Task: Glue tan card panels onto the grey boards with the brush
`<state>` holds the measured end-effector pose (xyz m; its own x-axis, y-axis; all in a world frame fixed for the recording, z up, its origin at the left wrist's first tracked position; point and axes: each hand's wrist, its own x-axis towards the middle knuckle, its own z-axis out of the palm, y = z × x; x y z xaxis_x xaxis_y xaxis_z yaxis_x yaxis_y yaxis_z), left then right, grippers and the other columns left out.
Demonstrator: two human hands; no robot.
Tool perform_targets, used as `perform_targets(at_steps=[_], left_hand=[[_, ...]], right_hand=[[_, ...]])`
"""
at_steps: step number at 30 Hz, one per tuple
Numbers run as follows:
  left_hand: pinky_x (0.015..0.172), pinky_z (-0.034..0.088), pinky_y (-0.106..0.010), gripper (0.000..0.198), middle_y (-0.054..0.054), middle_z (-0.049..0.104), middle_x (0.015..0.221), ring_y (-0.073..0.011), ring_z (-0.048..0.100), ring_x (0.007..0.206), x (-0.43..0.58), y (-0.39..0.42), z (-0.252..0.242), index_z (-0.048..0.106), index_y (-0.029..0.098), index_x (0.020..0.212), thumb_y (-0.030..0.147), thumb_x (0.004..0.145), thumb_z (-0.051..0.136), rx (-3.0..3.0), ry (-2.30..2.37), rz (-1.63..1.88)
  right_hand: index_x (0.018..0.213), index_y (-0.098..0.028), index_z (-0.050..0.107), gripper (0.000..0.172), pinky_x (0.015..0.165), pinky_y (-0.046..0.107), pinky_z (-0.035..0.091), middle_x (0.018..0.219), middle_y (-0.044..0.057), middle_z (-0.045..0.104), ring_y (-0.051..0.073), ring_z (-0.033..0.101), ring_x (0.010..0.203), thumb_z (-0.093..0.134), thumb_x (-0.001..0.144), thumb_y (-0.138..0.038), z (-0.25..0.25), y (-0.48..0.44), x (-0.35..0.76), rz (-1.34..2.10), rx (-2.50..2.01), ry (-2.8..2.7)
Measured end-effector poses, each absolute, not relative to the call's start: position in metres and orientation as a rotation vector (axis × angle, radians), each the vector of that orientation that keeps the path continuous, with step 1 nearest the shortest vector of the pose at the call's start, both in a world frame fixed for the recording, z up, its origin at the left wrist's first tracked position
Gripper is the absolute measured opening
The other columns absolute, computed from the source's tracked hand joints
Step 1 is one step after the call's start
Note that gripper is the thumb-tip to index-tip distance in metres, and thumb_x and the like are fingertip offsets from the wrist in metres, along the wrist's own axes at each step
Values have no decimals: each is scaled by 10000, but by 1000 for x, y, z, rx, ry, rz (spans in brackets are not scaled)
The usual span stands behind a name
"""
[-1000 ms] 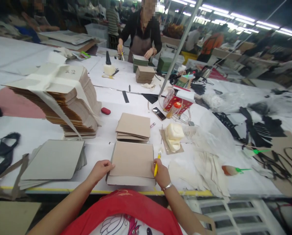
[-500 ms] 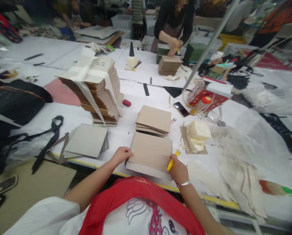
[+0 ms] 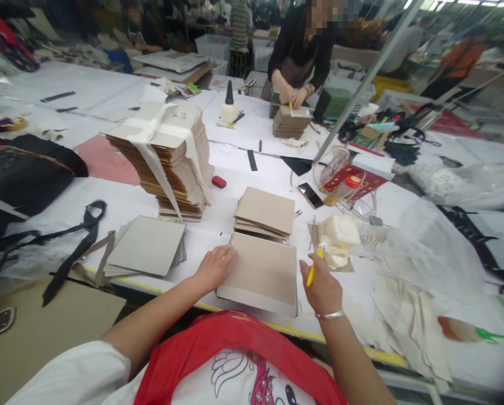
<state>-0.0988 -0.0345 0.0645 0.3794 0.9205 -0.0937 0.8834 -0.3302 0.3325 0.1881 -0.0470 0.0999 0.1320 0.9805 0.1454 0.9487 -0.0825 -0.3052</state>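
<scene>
My right hand (image 3: 325,288) is closed round a yellow-handled brush (image 3: 314,271), whose pale tip points at a cream-coloured tub (image 3: 340,229) just beyond it. That tub is streaked with whitish stuff and sits on a brown scrap of board. A beige rectangular panel (image 3: 262,264) with a dark rim lies before me at the table edge. On its left edge rests my left hand (image 3: 218,267), palm down with the fingers stretched out. Behind the panel is a small stack of beige boards (image 3: 265,209), and to its left a fanned pile of grey boards (image 3: 148,244).
A tall strapped stack of boards (image 3: 171,152) stands left of centre, near a red case (image 3: 219,181). A phone (image 3: 310,195) and a red box (image 3: 353,174) lie to the right, with cloth strips (image 3: 404,320) nearer. Across the table a co-worker (image 3: 298,62) handles another stack.
My right hand has moved right, off the panel, bringing the brush to the tub. My left hand has gone from pinching the panel's edge to lying flat on it.
</scene>
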Motion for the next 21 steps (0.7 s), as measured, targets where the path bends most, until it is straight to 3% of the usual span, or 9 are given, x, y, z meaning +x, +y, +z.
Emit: perform_targets(at_steps=[2, 5, 8, 13, 21], left_hand=[[953, 311, -361, 406, -58, 396, 1331, -214, 346, 1205, -94, -36, 64, 486, 243, 1166, 129, 782, 424, 2412, 1373, 102], [956, 321, -342, 414, -58, 418, 1321, -209, 368, 1198, -88, -37, 61, 492, 224, 1182, 114, 801, 372, 2413, 1273, -1], [947, 339, -340, 422, -62, 421, 1323, -216, 379, 1193, -85, -38, 60, 492, 214, 1196, 121, 804, 366, 2412, 1319, -30], [941, 362, -356, 447, -52, 432, 1325, -213, 398, 1187, -84, -38, 57, 506, 236, 1193, 92, 789, 380, 2436, 1365, -44], [919, 399, -358, 462, -43, 439, 1322, -212, 437, 1158, -82, -42, 49, 521, 239, 1180, 81, 771, 374, 2521, 1360, -53]], right_hand=[[1127, -177, 505, 446, 486, 212, 361, 682, 27, 612, 114, 542, 545, 323, 860, -485, 112, -32, 171, 458, -1847, -1686], [1013, -165, 558, 493, 399, 186, 357, 617, 2, 591, 73, 470, 413, 244, 859, -514, 107, -5, 125, 1073, -1559, -1391], [913, -176, 567, 371, 357, 169, 353, 588, -17, 585, 60, 451, 375, 403, 801, -490, 84, 18, 86, 1371, -1537, -1176], [825, -189, 560, 225, 330, 162, 340, 532, -30, 564, 70, 462, 365, 516, 745, -394, 62, 21, 113, 1332, -1672, -1041], [850, -156, 572, 274, 352, 154, 350, 550, -28, 575, 63, 489, 388, 517, 741, -400, 75, -33, 241, 1101, -1780, -974]])
